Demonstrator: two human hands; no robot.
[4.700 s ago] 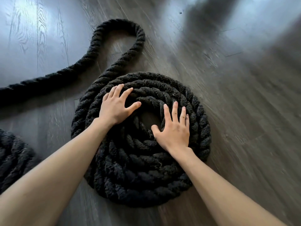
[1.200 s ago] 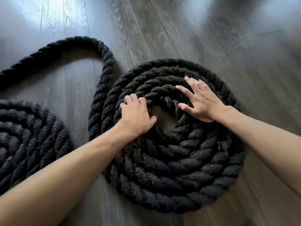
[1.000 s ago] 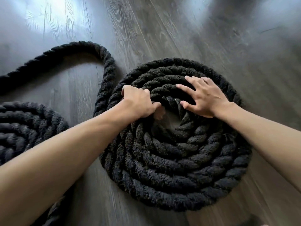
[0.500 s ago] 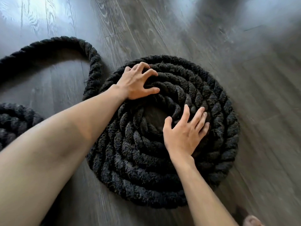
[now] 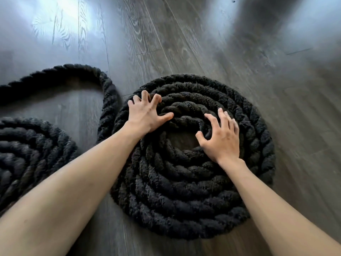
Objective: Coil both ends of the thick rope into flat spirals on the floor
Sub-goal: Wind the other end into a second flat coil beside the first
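A thick black rope coil [image 5: 184, 200] lies flat on the floor as a spiral of several rings with a small hole at its centre. My left hand [image 5: 147, 115] presses on the upper left rings, fingers spread and bent at the tips. My right hand [image 5: 222, 139] rests on the inner rings just right of the hole, fingers splayed, thumb at the hole's edge. A second coil [image 5: 27, 154] lies at the left edge. A loose stretch of rope [image 5: 55, 74] arcs from the far left down to the first coil's outer ring.
The floor [image 5: 203, 43] is dark grey wood planks, with bright glare at the top left. Bare floor stretches beyond and to the right of the coil. The two coils lie a short gap apart.
My right hand has moved from the coil's lower right up beside the centre hole. My left hand stays on the upper left rings, its fingers more spread. The view has shifted slightly.
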